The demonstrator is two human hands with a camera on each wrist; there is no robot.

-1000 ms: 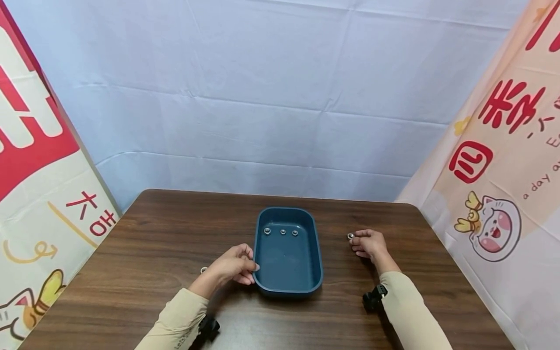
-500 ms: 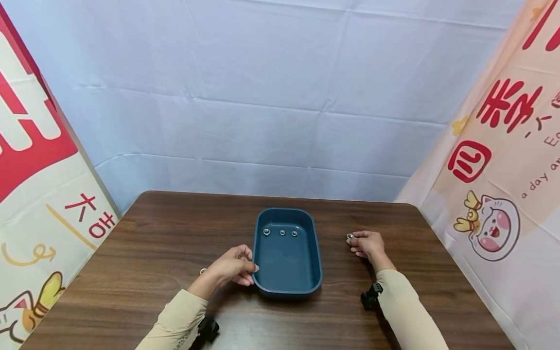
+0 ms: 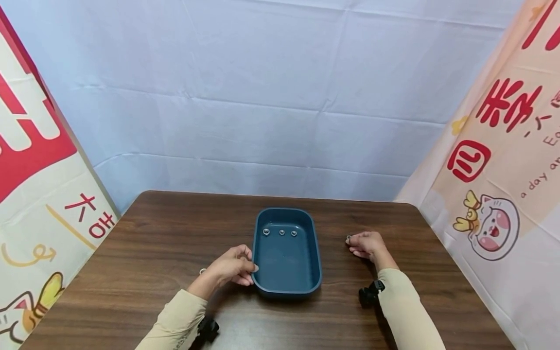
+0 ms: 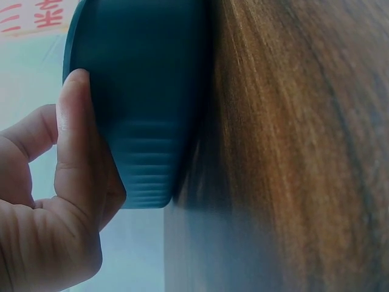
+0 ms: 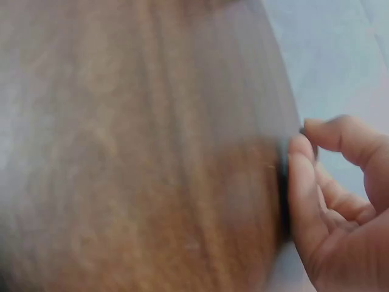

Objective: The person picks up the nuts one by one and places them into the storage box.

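Observation:
A dark blue rectangular tray stands on the table, with three small metal nuts inside near its far end; the leftmost nut looks slightly larger. My left hand pinches the tray's left rim, thumb on the edge and fingers against the outer wall. To the right of the tray, my right hand pinches a metal nut between thumb and fingertips. In the right wrist view the nut is mostly hidden by the fingertips. Another metal ring or nut lies partly hidden behind my left wrist.
The brown wood-grain table has rounded far corners. A pale cloth backdrop hangs behind it. Printed cloths hang at the left and right sides. Each wrist wears a black camera.
The nut in my right hand has turned from face-on to nearly edge-on, and the hand has shifted very slightly left. My left hand and the tray stay in place.

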